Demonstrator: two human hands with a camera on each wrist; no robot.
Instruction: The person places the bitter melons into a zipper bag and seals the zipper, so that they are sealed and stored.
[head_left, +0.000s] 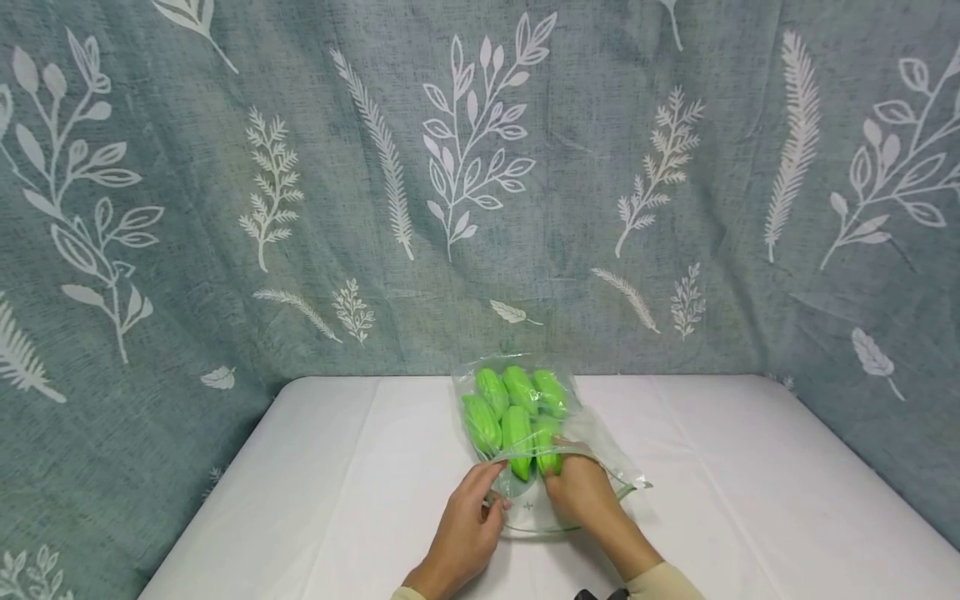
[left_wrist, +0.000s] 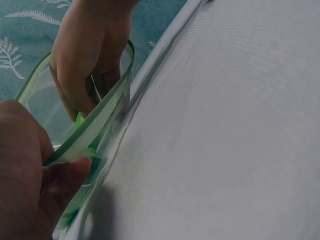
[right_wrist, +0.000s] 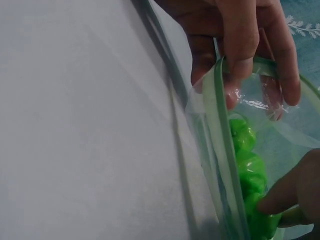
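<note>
A clear zip bag point(head_left: 555, 521) with a green-edged mouth lies on the table, its opening toward me. Inside are several bright green, ridged, elongated fruits or vegetables point(head_left: 517, 433) in two rows; their exact kind is unclear. My left hand point(head_left: 468, 521) pinches the bag's rim at the left side of the mouth, thumb and fingers on the plastic in the left wrist view. My right hand point(head_left: 577, 492) reaches in through the mouth. Its thumb and finger grip the nearest right green piece point(right_wrist: 262, 222); the right wrist view shows them around it.
A white cloth covers the table point(head_left: 360, 500). Behind it and at both sides hangs a grey-green curtain point(head_left: 525, 208) with white leaf prints. A small dark object point(head_left: 600, 594) shows at the bottom edge beside the right sleeve point(head_left: 663, 582).
</note>
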